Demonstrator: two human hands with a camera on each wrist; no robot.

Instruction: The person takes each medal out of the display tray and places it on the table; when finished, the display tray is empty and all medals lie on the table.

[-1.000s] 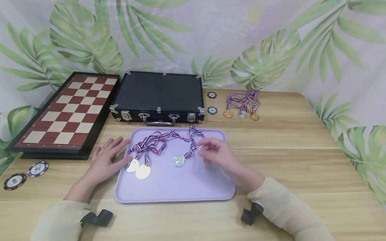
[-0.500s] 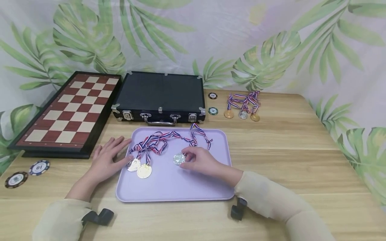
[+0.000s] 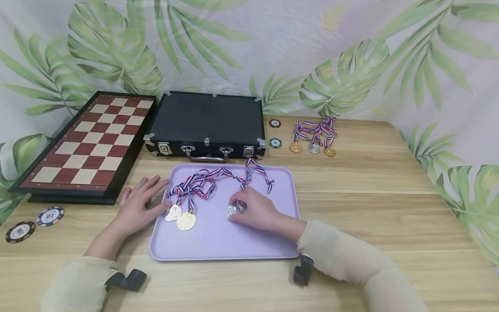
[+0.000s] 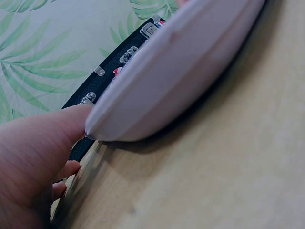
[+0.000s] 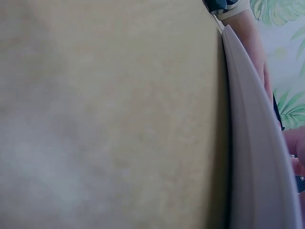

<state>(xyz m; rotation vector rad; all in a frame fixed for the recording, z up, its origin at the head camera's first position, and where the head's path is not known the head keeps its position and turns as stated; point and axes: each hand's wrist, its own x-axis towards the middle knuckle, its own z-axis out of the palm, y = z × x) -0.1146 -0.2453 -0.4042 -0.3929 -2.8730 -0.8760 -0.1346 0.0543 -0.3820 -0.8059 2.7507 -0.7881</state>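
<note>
A lilac tray [image 3: 218, 247] lies in the middle of the table. My left hand [image 3: 134, 210] rests at its left edge, fingers straight and spread, thumb over the rim near a pale shiny medal [image 3: 172, 212] and a gold medal [image 3: 186, 221]. On the tray's right half, my right hand [image 3: 257, 210] pinches a silver medal [image 3: 234, 210] between thumb and fingers, covering part of it. Striped red, white and blue ribbons [image 3: 202, 175] lie tangled across the back of the tray. In the left wrist view, the thumb [image 4: 71, 124] meets the tray's side [image 4: 157, 90].
Behind the tray stands a black case [image 3: 206, 117], with a chessboard [image 3: 89, 143] to its left. Three ribboned medals [image 3: 313, 148] lie at the back right. Poker chips sit beside the case [image 3: 275, 143] and at the table's left [image 3: 50, 216].
My right hand has moved left and down from the ribbon to the silver medal, now pinched and shifted slightly right and nearer. The left hand has stayed at the tray's edge.
</note>
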